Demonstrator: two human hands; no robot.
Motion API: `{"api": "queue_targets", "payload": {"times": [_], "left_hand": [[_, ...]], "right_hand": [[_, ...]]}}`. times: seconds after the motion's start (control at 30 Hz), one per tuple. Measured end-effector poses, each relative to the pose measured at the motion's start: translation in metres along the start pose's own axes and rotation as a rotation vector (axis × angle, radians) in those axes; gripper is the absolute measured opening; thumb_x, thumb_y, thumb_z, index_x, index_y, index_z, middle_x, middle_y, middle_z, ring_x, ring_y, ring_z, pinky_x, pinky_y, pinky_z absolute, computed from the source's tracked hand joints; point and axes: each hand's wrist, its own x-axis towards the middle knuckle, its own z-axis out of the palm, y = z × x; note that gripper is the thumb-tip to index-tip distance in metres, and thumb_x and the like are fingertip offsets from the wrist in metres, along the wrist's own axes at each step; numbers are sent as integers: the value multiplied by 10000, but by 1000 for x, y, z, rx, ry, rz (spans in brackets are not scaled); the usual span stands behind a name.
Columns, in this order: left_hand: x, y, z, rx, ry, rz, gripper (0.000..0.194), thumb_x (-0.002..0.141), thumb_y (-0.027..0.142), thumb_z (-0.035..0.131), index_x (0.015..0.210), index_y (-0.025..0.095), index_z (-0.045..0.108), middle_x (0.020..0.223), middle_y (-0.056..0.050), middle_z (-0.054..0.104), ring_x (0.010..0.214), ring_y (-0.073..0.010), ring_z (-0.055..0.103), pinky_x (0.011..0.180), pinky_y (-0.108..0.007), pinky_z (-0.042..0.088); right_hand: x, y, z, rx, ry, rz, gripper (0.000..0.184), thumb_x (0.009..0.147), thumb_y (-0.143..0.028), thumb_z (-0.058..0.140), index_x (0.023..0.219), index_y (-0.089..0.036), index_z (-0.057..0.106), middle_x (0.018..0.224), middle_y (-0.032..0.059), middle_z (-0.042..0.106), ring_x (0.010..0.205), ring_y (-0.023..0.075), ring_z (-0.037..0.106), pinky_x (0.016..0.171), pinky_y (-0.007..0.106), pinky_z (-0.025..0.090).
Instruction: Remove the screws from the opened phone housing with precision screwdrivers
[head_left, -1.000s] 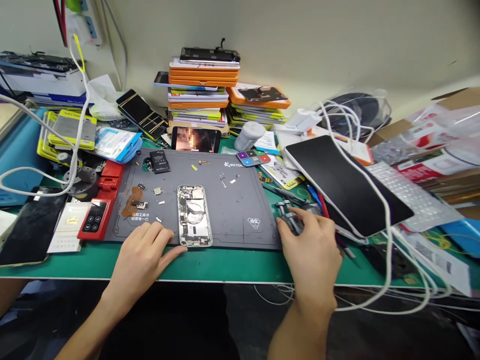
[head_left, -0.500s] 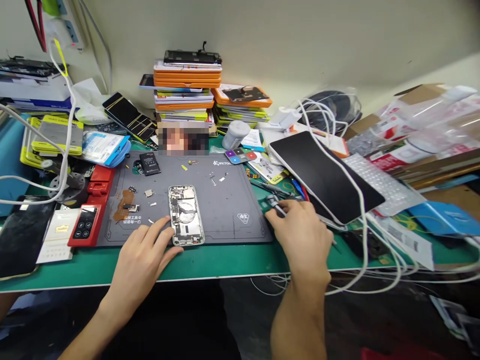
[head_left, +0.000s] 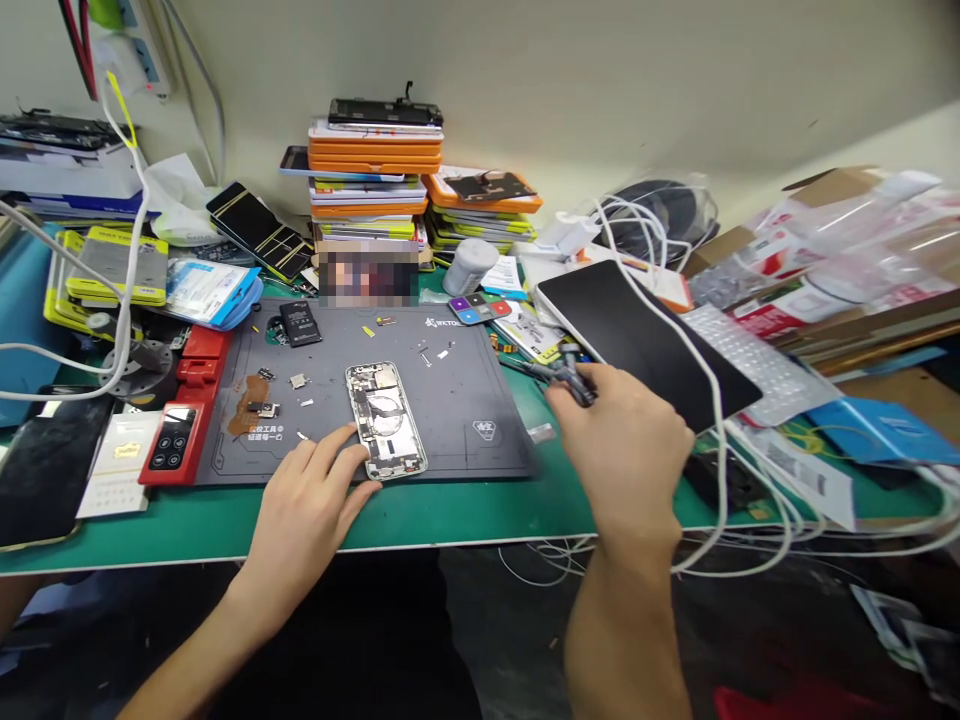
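An opened phone, its inner parts bare, lies slightly tilted on the grey work mat. My left hand grips its lower left corner between fingers and thumb. Right of the mat, my right hand is closed around a dark grey tool; its exact kind is hidden by the fingers. Slim tools lie just left of that hand. Small loose parts are scattered on the mat, among them a camera module and a metal piece. A black phone battery rests near the mat's back edge.
A red device with buttons borders the mat on the left. Stacked boxes stand against the wall. A black tablet lies to the right, crossed by a white cable. A white bottle stands behind the mat.
My right hand has lifted the dark grey tool from the bench right of the mat, moving slightly right and away. The phone, with my left hand, has shifted a little right and turned slightly.
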Motion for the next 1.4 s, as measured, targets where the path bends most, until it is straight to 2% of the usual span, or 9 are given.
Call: {"api": "queue_targets", "payload": {"times": [0.13,0.2,0.37,0.6,0.73,0.83,1.0,1.2,1.4], "left_hand": [[4,5,5,24,13,-28,446,1037,458,729,1324,151,578,1441,-130,667,1008,-291,604,902,-450,508],[6,6,7,39,32,-34,440,1048,444,712,1338,145,569,1430,-133,672,990,-287,597,885,-443,503],[4,3,8,-15,48,-46,335,1090,362,666,1328,150,561,1450,-123,679,1032,-266,613,921,-423,503],[-2,4,10,-56,84,-75,314,1071,311,707,1310,152,579,1458,-99,686,1020,-252,603,932,-416,493],[-3,6,10,-60,83,-85,310,1069,305,712,1301,145,582,1454,-101,684,1027,-255,596,930,-416,484],[-3,6,11,-59,83,-88,306,1074,309,706,1304,147,586,1457,-100,683,1035,-257,596,938,-416,479],[-4,5,12,-51,81,-91,286,1085,311,691,1296,151,583,1471,-98,679,1037,-261,593,930,-418,472],[-3,4,12,-50,87,-77,292,1085,316,688,1299,149,581,1465,-101,682,1028,-260,596,928,-415,475],[-4,5,11,-54,77,-87,280,1089,323,679,1293,163,571,1469,-104,683,1038,-260,605,927,-408,480]], "right_hand": [[-9,-40,-5,221,-215,-179,248,1037,-278,570,1148,-171,765,1117,134,772,943,270,669,779,344,387],[-15,-61,-1,262,-281,-241,162,1012,-240,619,1066,-189,763,1082,92,766,936,249,671,763,334,378],[-25,-91,5,325,-316,-239,178,1034,-219,587,1076,-173,753,1091,98,718,927,246,667,730,345,360],[-27,-82,4,485,-361,-275,223,1081,-368,628,1150,-227,787,1172,63,750,1038,242,713,841,336,462],[-34,-72,4,512,-380,-259,281,1096,-411,610,1284,-271,764,1280,48,741,1111,252,727,891,349,481],[-41,-70,5,488,-376,-222,306,1083,-447,629,1315,-285,747,1265,44,740,1106,263,733,870,357,477],[-45,-75,6,425,-345,-178,306,1090,-444,613,1292,-248,734,1220,58,759,1067,292,728,803,372,435],[-43,-83,7,429,-353,-212,257,1087,-400,648,1213,-199,747,1166,63,745,1073,275,716,809,364,437],[-43,-96,10,451,-317,-192,325,1099,-385,609,1265,-150,762,1180,132,715,998,304,700,789,394,420]]}}
